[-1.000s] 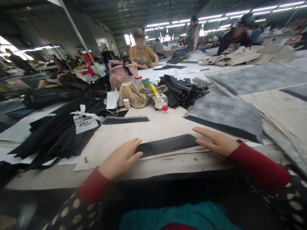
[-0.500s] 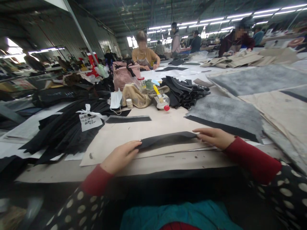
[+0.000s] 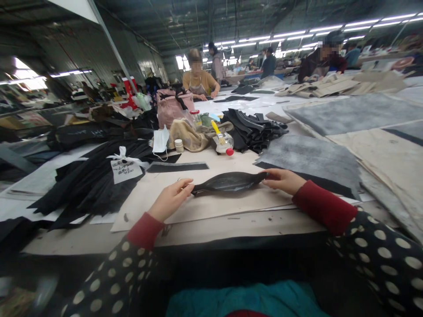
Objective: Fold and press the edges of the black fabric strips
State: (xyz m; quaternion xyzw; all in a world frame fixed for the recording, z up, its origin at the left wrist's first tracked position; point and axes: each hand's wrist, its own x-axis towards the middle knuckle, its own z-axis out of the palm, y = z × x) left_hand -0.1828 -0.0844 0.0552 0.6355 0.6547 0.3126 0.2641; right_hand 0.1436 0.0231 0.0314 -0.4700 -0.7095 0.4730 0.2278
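A black fabric strip (image 3: pixel 228 182) stretches between my two hands above the pale board (image 3: pixel 198 210), its middle bowed open so a shiny inner face shows. My left hand (image 3: pixel 174 196) pinches its left end between thumb and fingers. At the other end, my right hand (image 3: pixel 284 179) grips the strip's tip with its fingertips. Beyond it on the board lies another black strip with a grey edge (image 3: pixel 178 167). Past my right hand is a grey, powdery-looking sheet (image 3: pixel 310 158) with a black strip along its near edge.
A fan of black pieces with a handwritten tag (image 3: pixel 126 171) lies left. Behind the board are a clear bottle with a red cap (image 3: pixel 229 151), a yellow-handled brush (image 3: pixel 216 128), a small white jar (image 3: pixel 179 145), a face mask (image 3: pixel 161 140) and a black fabric pile (image 3: pixel 254 127). Co-workers stand farther back.
Both hands have moved slightly away from me with the strip, and the right hand has come leftward. The strip has turned and bowed, showing its shiny inner side.
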